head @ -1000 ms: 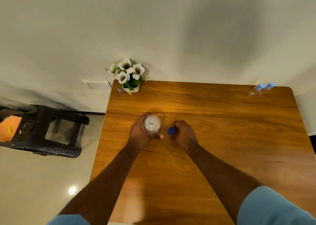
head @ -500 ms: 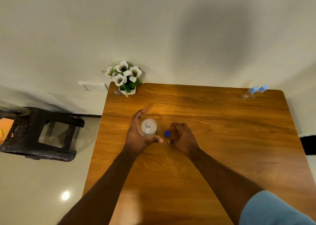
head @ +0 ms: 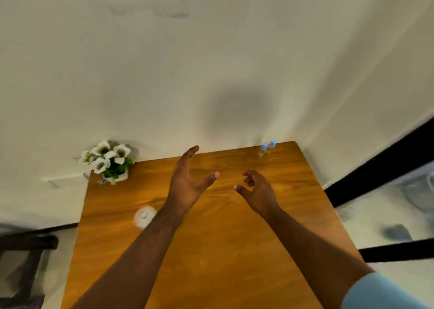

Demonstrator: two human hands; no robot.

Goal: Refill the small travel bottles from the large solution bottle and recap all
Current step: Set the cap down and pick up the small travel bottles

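Reaching toward the capped travel bottles (head: 267, 148) at the far corner: left hand (head: 187, 182) spread, right hand (head: 257, 190) loosely curled, both empty; large bottle (head: 143, 216) parked behind, freeing them.

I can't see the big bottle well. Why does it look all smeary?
In the head view the big bottle is smeared by motion blur beside the left arm; the flowers and small bottles look sharper, and a soft shadow falls on the wall.

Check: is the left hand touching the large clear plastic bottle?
Apart. The head view shows the left hand raised and open, bare wood between it and the large bottle.
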